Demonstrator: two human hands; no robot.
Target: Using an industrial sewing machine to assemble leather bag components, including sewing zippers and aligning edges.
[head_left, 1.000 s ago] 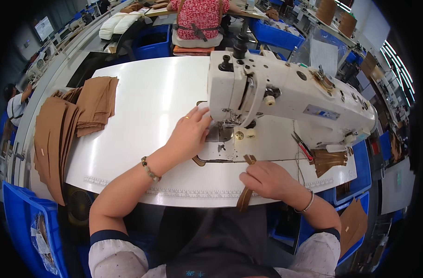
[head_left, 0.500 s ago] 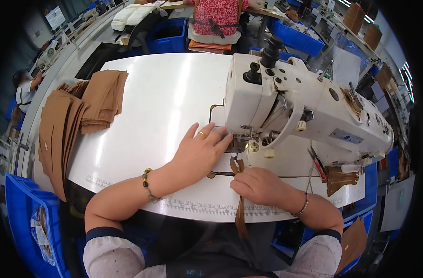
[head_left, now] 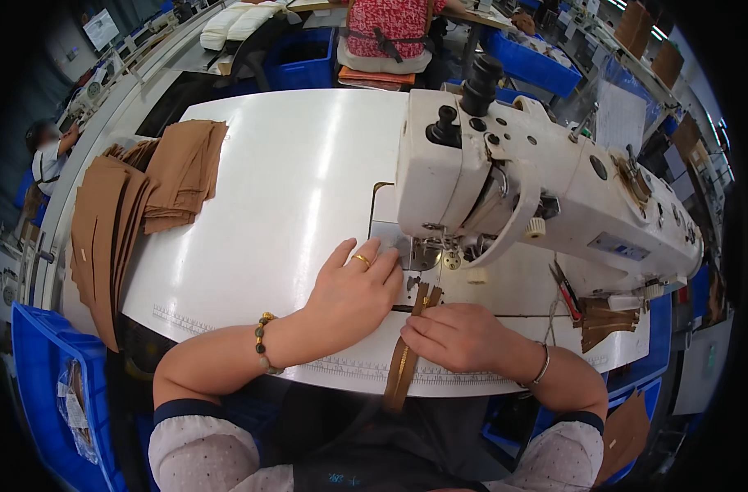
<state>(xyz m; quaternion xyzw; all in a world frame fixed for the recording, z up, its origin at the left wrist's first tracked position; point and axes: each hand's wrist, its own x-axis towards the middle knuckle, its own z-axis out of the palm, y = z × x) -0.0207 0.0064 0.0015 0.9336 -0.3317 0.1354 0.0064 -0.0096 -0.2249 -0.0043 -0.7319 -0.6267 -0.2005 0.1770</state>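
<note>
One brown zipper (head_left: 402,361) overhangs the near edge of the white table (head_left: 267,180), its long axis running away from the wearer, far end leaning slightly right, toward the sewing machine (head_left: 571,193). The right hand (head_left: 456,334) grips it, fingers curled closed. The left hand (head_left: 353,291) lies palm down, fingers slightly parted; anything beneath is hidden. Farther: one pair of snips (head_left: 567,293), two brown fabric stacks (head_left: 103,234).

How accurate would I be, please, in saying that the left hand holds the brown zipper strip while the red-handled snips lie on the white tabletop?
Not quite: the right hand, not the left hand, holds the brown zipper strip, as the head view shows; the red-handled snips lie on the white tabletop.
</note>
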